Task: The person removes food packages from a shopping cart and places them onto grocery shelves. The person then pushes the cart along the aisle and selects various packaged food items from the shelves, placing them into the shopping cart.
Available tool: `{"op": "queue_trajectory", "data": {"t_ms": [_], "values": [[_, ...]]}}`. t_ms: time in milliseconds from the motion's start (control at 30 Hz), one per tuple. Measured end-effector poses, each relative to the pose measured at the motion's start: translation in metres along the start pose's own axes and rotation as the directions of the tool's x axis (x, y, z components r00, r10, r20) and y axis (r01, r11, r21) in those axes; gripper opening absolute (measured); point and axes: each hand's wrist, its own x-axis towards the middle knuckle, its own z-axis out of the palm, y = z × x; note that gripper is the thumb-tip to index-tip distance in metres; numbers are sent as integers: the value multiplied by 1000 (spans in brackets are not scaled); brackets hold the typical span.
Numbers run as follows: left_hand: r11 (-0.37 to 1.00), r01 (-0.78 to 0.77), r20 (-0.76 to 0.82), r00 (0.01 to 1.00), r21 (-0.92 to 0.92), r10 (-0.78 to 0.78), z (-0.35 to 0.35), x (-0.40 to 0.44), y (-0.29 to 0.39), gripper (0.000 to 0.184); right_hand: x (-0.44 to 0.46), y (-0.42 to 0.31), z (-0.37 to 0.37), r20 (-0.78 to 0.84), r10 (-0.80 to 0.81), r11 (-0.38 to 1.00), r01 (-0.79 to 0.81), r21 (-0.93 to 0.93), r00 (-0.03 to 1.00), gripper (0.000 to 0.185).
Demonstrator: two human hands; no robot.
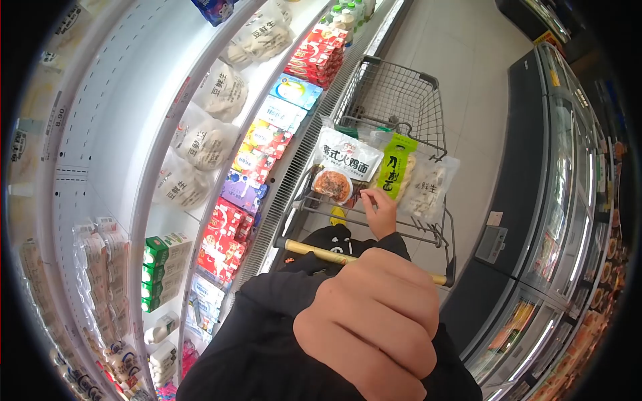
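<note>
Close to the camera, my left hand is curled into a fist with the fingers folded under, so anything inside it is hidden. Farther off, my right hand reaches over the cart, its fingers pinched at the lower right edge of a white noodle packet with a picture of a noodle dish. Beside that packet stand a green-labelled noodle packet and a clear bag of pale food. They lean in the upper part of the shopping cart. Its yellow handle runs partly behind my left hand.
On the left, a lit shelf holds white bags, red cartons and green-and-white boxes. A black item with white marks sits near the handle. Dark glass-fronted freezers line the right side, beyond the tiled floor.
</note>
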Motion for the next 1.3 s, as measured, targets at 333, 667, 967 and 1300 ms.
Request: {"op": "queue_trajectory", "data": {"t_ms": [333,667,967,1300], "values": [[337,929,-260,367,153,-893,-78,-117,-91,19,29,-7,-8,-66,122,981,-111,158,990,12],[-34,971,-384,62,238,-921,-140,-227,-136,31,37,44,-72,-163,364,926,-338,165,917,27],[-117,929,-267,-21,350,-964,-137,-297,-194,51,42,140,-184,-431,325,826,-475,-304,841,51],[-217,953,-318,-143,211,-937,-124,-334,-218,52,61,161,-189,-276,550,599,-603,-527,788,40]]}}
